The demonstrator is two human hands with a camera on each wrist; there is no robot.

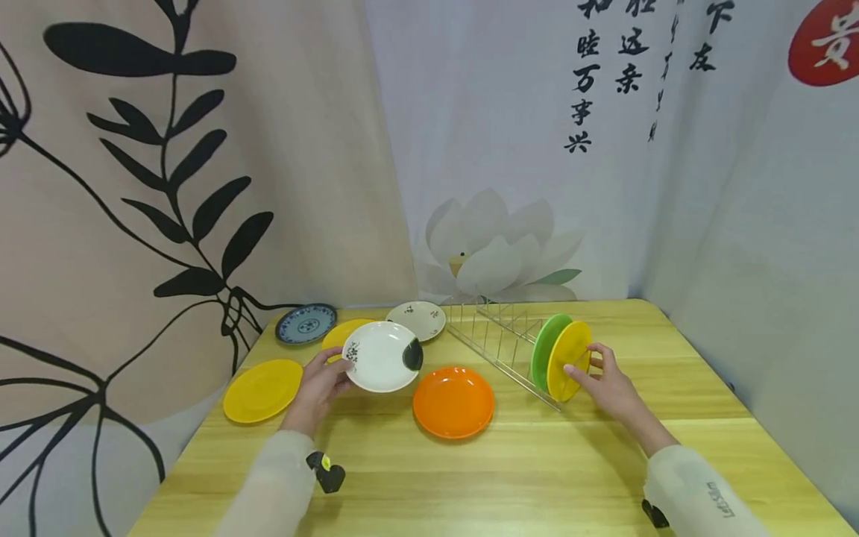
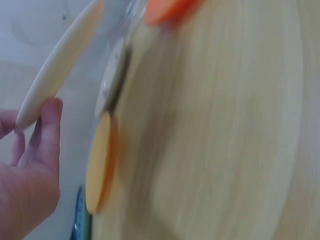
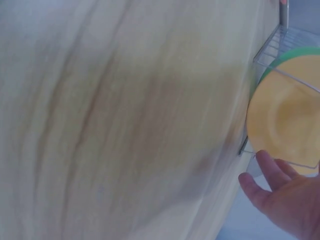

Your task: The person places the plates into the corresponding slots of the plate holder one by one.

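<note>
Wooden tabletop (image 1: 537,477): my left grip (image 1: 318,389) pinches white plate (image 1: 381,356); right grip (image 1: 612,384), loosely spread by yellow plate (image 1: 566,350) in rack (image 1: 496,362), best steadies lightly.

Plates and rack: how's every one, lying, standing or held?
White plate with dark patch: held up by left fingers
Orange plate: lying on the table
Left yellow plate: lying flat
Middle yellow plate: lying, partly hidden
Blue plate: lying flat
Back white plate: lying flat
Wire rack: holding two plates
Green plate: standing in rack
Right yellow plate: standing in rack
</note>
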